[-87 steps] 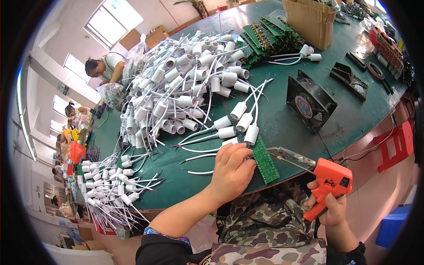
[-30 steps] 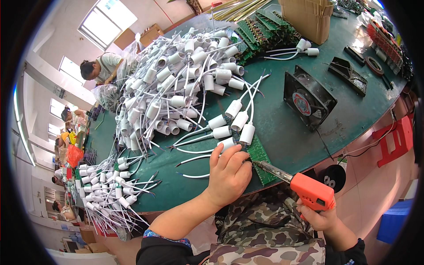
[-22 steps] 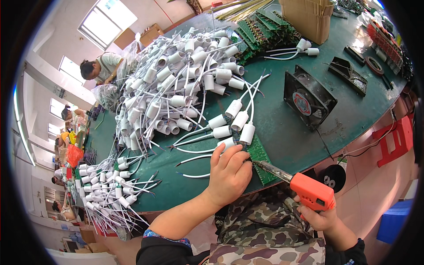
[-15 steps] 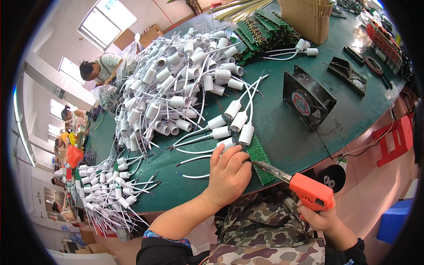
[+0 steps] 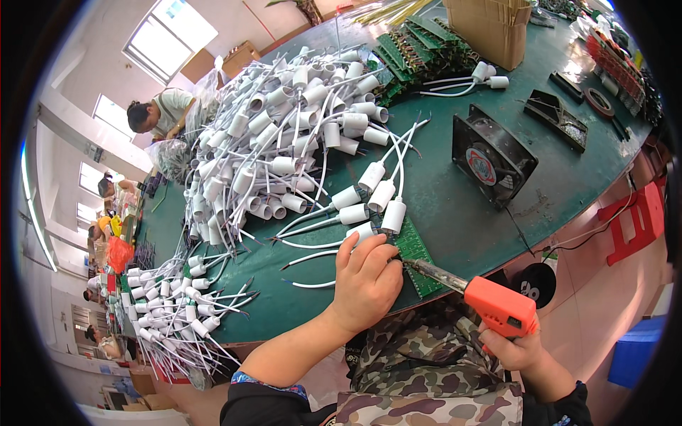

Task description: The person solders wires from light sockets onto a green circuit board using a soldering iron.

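Pressing flat green circuit board [image 5: 414,254] onto green table [image 5: 455,213] (near edge), left hand [image 5: 366,280] open, right hand [image 5: 513,349] gripping orange-handled soldering gun [image 5: 490,304], tip at board.

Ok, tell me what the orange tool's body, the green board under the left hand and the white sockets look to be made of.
Orange tool: body looks like matte moulded plastic; its slim dull-grey tip looks metal.
Green board: likely a rigid laminate circuit board, going by its flat green face with fine dots.
White sockets: probably smooth plastic, uniform and slightly glossy, on white insulated wires.
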The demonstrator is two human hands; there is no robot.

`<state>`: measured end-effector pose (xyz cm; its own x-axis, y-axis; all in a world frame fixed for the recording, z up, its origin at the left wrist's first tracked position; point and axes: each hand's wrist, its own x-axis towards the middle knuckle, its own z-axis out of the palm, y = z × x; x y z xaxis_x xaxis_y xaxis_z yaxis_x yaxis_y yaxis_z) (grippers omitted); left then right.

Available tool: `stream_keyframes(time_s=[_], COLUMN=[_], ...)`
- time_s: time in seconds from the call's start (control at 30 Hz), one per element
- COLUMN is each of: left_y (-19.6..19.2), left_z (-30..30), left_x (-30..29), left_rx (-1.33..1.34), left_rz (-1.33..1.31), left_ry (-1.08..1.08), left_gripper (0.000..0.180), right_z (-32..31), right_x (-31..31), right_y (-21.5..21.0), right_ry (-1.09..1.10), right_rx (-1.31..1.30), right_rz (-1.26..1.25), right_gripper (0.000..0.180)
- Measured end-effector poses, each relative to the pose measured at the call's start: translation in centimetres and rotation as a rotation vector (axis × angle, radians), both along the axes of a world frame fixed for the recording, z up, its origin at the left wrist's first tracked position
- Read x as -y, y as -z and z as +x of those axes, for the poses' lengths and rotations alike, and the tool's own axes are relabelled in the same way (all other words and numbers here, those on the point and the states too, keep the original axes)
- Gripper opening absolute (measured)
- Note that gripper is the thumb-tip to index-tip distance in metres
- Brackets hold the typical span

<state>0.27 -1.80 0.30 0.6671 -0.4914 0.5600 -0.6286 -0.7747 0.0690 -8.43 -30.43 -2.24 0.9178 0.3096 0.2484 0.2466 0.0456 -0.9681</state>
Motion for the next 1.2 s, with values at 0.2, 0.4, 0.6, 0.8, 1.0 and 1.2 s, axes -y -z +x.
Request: stream_keyframes(time_s=[0.2,0.4,0.6,0.8,1.0,1.2], left_y=[0.1,0.0,0.0,-0.1,-0.1,-0.2], left_z=[0.0,0.0,0.1,0.1,0.0,0.1], left_x=[0.0,0.0,0.0,0.0,0.1,0.1], left_rx=[0.002,0.005,-0.001,0.000,0.000,-0.002], left_rz=[-0.001,-0.001,-0.004,-0.008,-0.010,-0.016], left_ry=[-0.001,0.002,0.001,0.004,-0.003,-0.003], left_gripper=[0.017,0.017,0.017,0.017,0.016,0.016], right_z=[-0.2,-0.2,0.2,0.6,0.6,-0.7], right_x=[-0.1,-0.2,-0.3,-0.1,0.1,0.1], right_y=[-0.3,-0.7,-0.4,-0.6,-0.6,-0.4], right_ry=[0.050,0.041,0.018,-0.035,-0.036,0.091], right_rx=[-0.068,-0.123,-0.061,-0.066,-0.023,-0.145], right_rz=[0.101,0.147,0.112,0.053,0.017,0.119], right_gripper=[0.045,0.046,0.046,0.043,0.038,0.039])
